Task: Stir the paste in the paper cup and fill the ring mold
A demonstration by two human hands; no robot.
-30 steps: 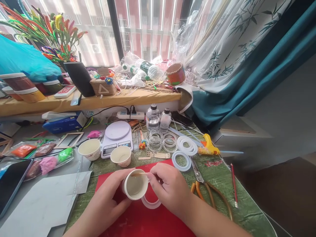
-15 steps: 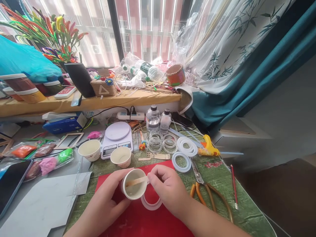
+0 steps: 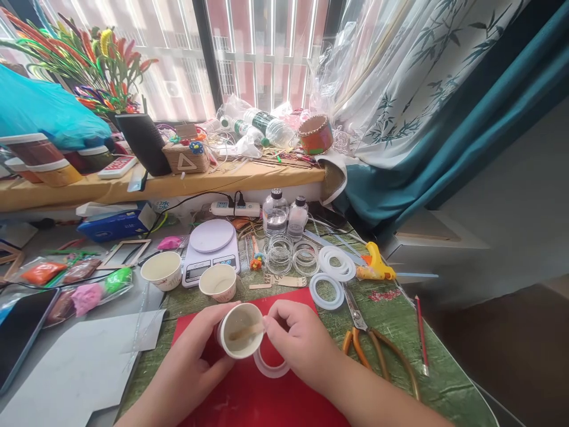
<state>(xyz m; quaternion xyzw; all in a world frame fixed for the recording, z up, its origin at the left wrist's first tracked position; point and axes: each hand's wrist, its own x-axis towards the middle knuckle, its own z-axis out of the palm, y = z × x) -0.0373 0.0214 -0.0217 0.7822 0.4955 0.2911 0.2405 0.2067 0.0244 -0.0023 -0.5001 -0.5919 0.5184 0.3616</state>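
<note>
Carefully, the left hand (image 3: 191, 356) curls around a tilted paper cup (image 3: 240, 315) above the red mat (image 3: 262, 403), while the right hand (image 3: 302, 347) pinches a wooden stick (image 3: 246, 331) inside it, over a white ring (image 3: 271, 372).

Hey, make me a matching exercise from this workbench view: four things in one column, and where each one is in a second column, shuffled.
Things:
1. paper cup
2. wooden stick
3. yellow glue gun
4. digital scale

Places:
A. right of the white rings
B. in the left hand
C. left of the clear rings
D. inside the held cup

Pairs: 1-B, 2-D, 3-A, 4-C
</note>
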